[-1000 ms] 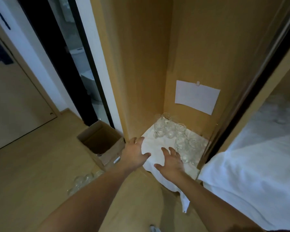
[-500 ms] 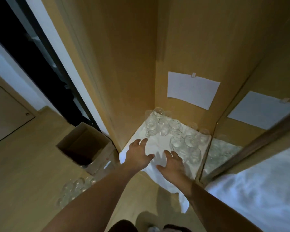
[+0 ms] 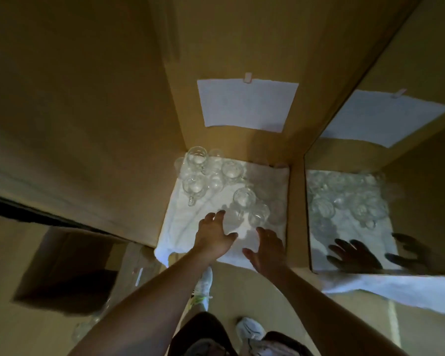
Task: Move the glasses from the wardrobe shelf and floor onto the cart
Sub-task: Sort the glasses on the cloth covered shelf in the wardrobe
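Clear glass mugs [image 3: 244, 197] cluster on the white cloth [image 3: 180, 227], likely as padding. Just short of them, the left hand [image 3: 212, 240] and right hand [image 3: 266, 249] hover, fingers spread and empty, poised to grasp.

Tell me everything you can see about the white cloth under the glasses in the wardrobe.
The white cloth looks like soft, wrinkled fabric. It lies spread flat over the wardrobe shelf, and its front edge hangs over the shelf edge, with a corner drooping at the front left. Clear glasses stand on its back and right parts. Both open hands, left hand and right hand, are above its front part; contact is unclear.
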The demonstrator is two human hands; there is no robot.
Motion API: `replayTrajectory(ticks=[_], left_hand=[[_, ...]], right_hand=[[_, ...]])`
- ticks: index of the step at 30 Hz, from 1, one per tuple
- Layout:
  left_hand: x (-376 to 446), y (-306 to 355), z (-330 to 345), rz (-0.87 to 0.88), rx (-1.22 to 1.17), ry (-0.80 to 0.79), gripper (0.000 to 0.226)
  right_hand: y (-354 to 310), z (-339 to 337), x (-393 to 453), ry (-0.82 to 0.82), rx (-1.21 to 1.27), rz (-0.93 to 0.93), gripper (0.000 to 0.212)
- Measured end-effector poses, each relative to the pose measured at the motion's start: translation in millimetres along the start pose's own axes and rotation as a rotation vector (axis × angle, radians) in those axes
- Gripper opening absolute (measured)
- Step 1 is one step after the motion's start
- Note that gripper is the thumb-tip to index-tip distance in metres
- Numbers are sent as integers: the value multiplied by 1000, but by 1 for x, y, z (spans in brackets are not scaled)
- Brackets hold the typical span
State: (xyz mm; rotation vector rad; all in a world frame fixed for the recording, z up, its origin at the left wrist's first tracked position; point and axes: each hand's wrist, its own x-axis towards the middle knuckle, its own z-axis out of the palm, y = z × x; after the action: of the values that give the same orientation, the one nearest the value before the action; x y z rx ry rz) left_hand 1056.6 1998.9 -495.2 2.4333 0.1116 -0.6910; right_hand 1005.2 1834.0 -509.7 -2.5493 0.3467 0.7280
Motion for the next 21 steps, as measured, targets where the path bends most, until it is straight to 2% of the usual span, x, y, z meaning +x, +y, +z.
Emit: replayTrajectory(ticks=[12, 21], left_hand=[[77, -22, 26, -3, -40, -203, 82], [139, -32, 63, -63, -56, -267, 80]], right_hand=[[-4, 31, 39, 68, 372, 409, 83], [29, 32, 107, 192, 480, 595, 83]])
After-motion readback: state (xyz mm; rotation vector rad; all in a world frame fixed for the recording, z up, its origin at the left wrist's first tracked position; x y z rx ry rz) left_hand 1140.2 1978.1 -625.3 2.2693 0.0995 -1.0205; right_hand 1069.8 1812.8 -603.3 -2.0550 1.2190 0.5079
